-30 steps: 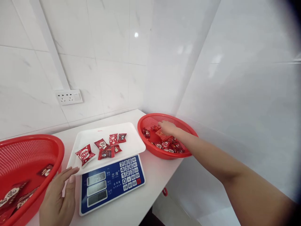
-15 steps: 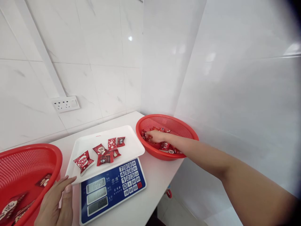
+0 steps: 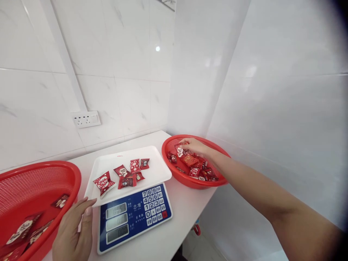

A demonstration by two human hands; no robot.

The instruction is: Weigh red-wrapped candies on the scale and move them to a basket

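Red packet (image 3: 179, 150) sits just below-L of my R hand's (image 3: 194, 145) fingertips, nr the far-L rim of the R basket (image 3: 187, 182), by the table's (image 3: 185, 210) R edge; long axis approx. upright. R hand's nearer — arm in from lower R, palm down, fingers pinched on packet's upper end. L hand (image 3: 76, 228) by scale tray's (image 3: 103, 163) near-L corner — thumb & index apart.

A weighing corner is shown, in a shop or packing room; which cannot be told. A price-computing scale (image 3: 133, 212) is set between the left hand (image 3: 74, 228) and right hand (image 3: 193, 145), wrapped sweets (image 3: 195, 172) are kept in red mesh baskets (image 3: 78, 177) near each, and marble-patterned wall tiles (image 3: 130, 105) are seen beyond.
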